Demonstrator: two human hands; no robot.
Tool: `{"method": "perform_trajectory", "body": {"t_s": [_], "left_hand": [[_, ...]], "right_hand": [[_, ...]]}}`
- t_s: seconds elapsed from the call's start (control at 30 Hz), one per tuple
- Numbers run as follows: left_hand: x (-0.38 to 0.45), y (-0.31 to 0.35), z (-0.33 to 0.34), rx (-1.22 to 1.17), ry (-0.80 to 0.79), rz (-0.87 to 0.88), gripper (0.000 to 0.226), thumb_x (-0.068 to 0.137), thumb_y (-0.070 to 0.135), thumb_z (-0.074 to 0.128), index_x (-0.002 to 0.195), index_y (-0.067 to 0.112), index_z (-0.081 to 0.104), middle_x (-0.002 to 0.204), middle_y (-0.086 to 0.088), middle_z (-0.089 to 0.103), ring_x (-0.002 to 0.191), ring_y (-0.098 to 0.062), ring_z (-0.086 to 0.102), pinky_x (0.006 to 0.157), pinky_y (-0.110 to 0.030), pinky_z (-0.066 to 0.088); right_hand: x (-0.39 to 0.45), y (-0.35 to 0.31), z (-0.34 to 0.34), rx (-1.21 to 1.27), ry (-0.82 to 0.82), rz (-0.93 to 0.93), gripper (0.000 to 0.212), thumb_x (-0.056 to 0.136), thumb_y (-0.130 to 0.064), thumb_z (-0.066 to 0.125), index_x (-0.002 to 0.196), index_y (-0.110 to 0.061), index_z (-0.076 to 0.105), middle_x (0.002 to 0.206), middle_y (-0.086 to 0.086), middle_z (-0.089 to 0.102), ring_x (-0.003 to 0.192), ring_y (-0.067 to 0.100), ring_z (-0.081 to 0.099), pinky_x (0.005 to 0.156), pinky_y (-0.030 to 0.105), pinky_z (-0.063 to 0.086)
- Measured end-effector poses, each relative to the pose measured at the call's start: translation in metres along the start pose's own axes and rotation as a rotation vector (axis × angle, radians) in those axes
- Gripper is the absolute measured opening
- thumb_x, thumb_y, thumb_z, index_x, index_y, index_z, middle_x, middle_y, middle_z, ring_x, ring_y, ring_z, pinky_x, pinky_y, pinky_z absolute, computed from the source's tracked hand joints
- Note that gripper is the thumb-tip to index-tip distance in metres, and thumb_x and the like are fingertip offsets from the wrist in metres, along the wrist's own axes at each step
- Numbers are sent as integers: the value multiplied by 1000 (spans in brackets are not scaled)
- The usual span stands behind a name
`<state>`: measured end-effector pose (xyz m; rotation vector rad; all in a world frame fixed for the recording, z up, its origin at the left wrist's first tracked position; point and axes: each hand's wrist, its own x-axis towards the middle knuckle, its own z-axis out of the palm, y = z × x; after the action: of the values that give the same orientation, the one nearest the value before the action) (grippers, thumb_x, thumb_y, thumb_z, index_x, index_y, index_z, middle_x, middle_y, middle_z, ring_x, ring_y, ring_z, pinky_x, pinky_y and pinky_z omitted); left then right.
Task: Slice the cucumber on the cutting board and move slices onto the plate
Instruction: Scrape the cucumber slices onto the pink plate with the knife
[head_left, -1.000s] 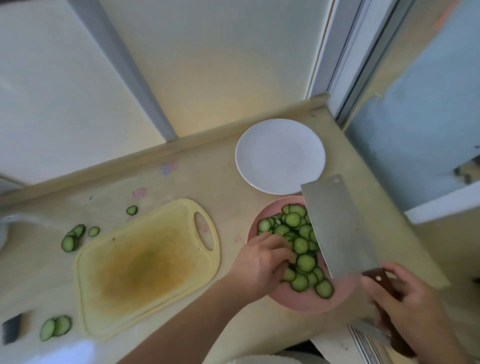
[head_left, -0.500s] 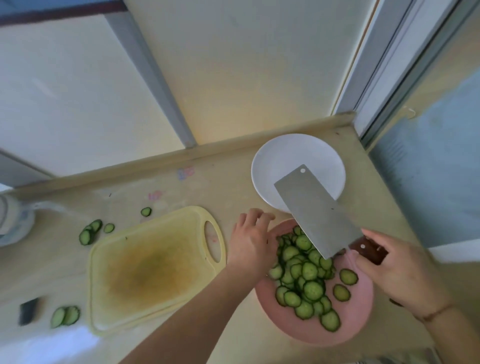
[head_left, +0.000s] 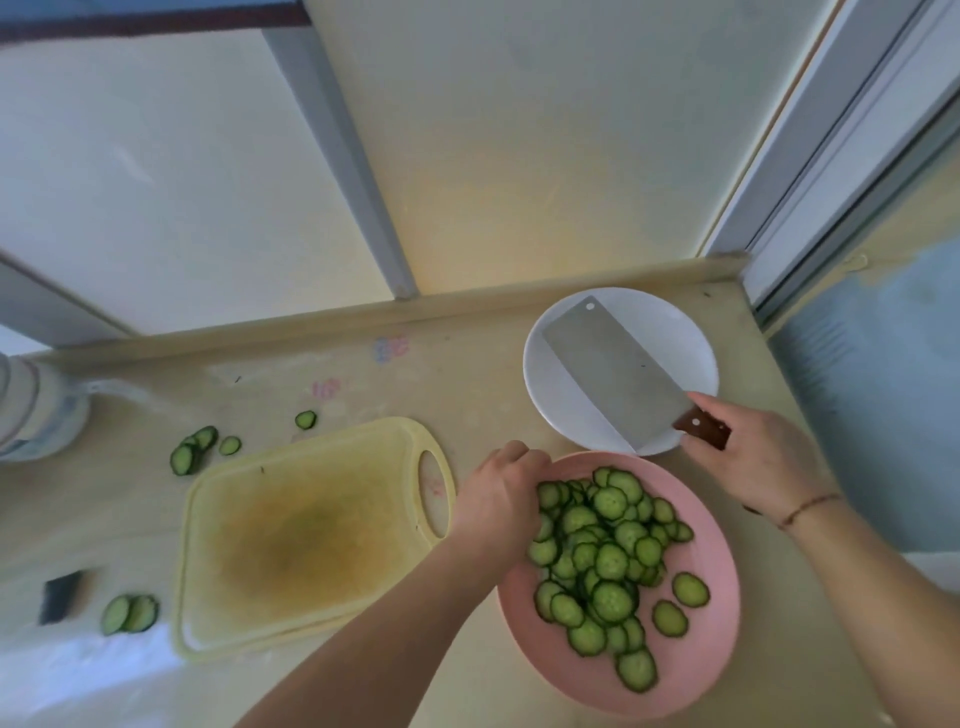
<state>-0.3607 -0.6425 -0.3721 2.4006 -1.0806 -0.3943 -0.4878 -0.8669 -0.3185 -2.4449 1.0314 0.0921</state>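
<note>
A pink plate (head_left: 711, 639) at the front right holds a heap of cucumber slices (head_left: 602, 551). My left hand (head_left: 498, 499) rests at the plate's left rim, fingers curled down among the slices; whether it holds any is hidden. My right hand (head_left: 753, 457) grips the brown handle of a cleaver (head_left: 613, 374), whose flat blade lies over a white plate (head_left: 550, 395) behind the pink one. The yellow cutting board (head_left: 301, 535) lies bare at the centre left.
Loose cucumber slices lie on the counter: a cluster (head_left: 195, 449) beyond the board's left corner, one (head_left: 305, 419) behind the board, two (head_left: 130, 614) at the front left beside a dark block (head_left: 62, 596). A white appliance (head_left: 31, 410) stands far left. Wall and window frame border the counter.
The cleaver has swung away from above the pink plate, back and over the white plate. My left hand has stayed at the pink plate's left rim among the slices.
</note>
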Motion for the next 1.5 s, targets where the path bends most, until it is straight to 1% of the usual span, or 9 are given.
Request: {"method": "perform_trajectory", "body": {"t_s": [0.8, 0.9, 0.97, 1.0, 1.07, 1.13, 1.2, 1.37, 1.5], "left_hand": [[-41, -41, -18, -153, 155, 130, 29, 94, 20, 55, 116, 10, 71, 115, -8, 64, 101, -28, 61, 87, -37, 54], [-60, -64, -35, -149, 202, 156, 29, 91, 18, 55, 115, 11, 70, 114, -4, 65, 102, -24, 60, 86, -36, 52], [-80, -90, -53, -97, 255, 141, 25, 92, 20, 57, 112, 16, 71, 113, 1, 67, 103, -22, 60, 84, -38, 50], [-91, -107, -66, -38, 285, 120, 23, 92, 22, 58, 110, 19, 72, 112, 4, 68, 103, -21, 61, 83, -38, 49], [-119, -152, -92, 71, 344, 59, 21, 92, 26, 58, 106, 22, 73, 109, 8, 69, 101, -20, 61, 83, -36, 44], [-151, -208, -120, 142, 381, -39, 23, 92, 27, 57, 103, 20, 75, 107, 6, 71, 98, -21, 62, 83, -34, 43], [-184, -260, -146, 170, 376, -146, 28, 91, 25, 53, 102, 16, 77, 105, 3, 72, 94, -24, 63, 81, -37, 48], [-224, -335, -189, 99, 88, -103, 35, 92, 23, 44, 110, 20, 73, 112, 5, 69, 90, -24, 62, 76, -42, 56], [-221, -351, -203, 46, -47, 15, 32, 94, 11, 54, 120, 20, 70, 121, 2, 66, 90, -21, 59, 79, -35, 55]], "right_hand": [[37, 25, 40, -120, 72, -107, 59, 78, -46, 62, 130, -20, 57, 116, 3, 57, 95, 33, 63, 77, 52, 56], [57, 74, 54, -166, 116, -81, 86, 72, -76, 53, 132, -14, 52, 115, 10, 55, 102, 37, 59, 84, 57, 52], [69, 60, 48, -30, 337, -253, 113, 66, -82, 53, 121, 16, 49, 121, 35, 40, 97, 62, 45, 75, 58, 43], [69, 39, 47, 193, 439, -343, 116, 71, -75, 58, 107, 34, 42, 118, 53, 20, 82, 70, 36, 57, 51, 31], [40, -42, 29, 306, 428, -311, 98, 84, -62, 58, 112, 31, 43, 118, 56, 10, 70, 57, 38, 89, 20, 26], [8, -139, 37, 90, 246, -347, 51, 89, -45, 61, 120, -4, 60, 117, 22, 52, 87, 40, 52, 87, 39, 48], [-12, -193, 68, 14, 224, -395, 32, 87, -30, 64, 117, -18, 65, 103, 0, 59, 83, 22, 53, 79, 42, 52], [0, -318, 156, -44, -136, -500, 40, 94, -29, 59, 134, -27, 56, 125, -4, 56, 95, 15, 57, 88, 33, 50], [18, -350, 207, -70, -184, -502, 40, 94, -10, 57, 133, -15, 58, 141, 9, 50, 124, 28, 53, 111, 40, 40]]}}
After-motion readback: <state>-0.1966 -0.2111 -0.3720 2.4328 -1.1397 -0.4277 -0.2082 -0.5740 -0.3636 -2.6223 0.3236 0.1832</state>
